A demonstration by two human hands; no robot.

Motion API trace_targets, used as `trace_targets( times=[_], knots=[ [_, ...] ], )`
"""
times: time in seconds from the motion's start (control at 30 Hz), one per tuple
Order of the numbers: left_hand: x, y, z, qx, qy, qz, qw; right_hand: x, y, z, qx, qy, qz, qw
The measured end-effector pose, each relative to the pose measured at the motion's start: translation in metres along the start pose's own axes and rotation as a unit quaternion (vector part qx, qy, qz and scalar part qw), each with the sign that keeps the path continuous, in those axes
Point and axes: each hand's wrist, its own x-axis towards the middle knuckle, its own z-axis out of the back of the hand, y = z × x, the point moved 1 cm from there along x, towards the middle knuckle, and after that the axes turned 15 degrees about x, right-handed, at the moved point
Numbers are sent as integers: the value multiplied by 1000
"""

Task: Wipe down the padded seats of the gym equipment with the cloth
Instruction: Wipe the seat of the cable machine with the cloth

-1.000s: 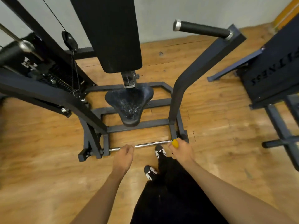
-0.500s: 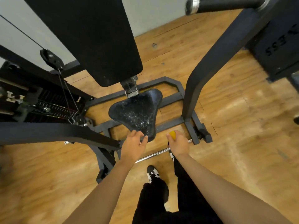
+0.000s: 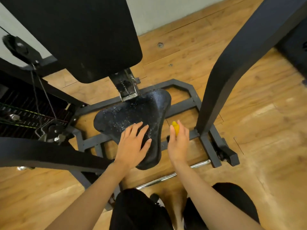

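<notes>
Wooden floor (image 3: 257,127), chrome bar (image 3: 157,180) above it, black pulley (image 3: 15,45) at left, pale wall (image 3: 166,12) behind

Over the seat: the back pad (image 3: 79,35) stands above the seat pad's (image 3: 132,112) far end.
Seat top: free but for the left hand (image 3: 132,145) lying flat on its near half.
Left: a black frame beam (image 3: 41,155) crosses close beside the seat pad.
Right: a floor gap before the curved upright (image 3: 232,72), taken by the right hand (image 3: 178,145) gripping a yellow object (image 3: 175,128).
Near side: a chrome bar (image 3: 157,180) lies low.
</notes>
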Motion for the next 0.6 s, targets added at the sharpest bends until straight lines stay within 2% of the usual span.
trace_targets(
  times=[0.2,0.33,0.5,0.6],
  knots=[
    [24,17,-32,-74,-35,-38,996,59,-36,-40,109,-47,149,982],
    [22,17,-51,-102,-89,-28,990,91,-55,-66,151,-43,200,967],
    [24,18,-55,-108,-124,-26,986,88,-74,-78,289,65,224,929],
    [25,18,-58,-106,-133,-28,985,73,-91,-70,284,139,264,911]
  ],
)
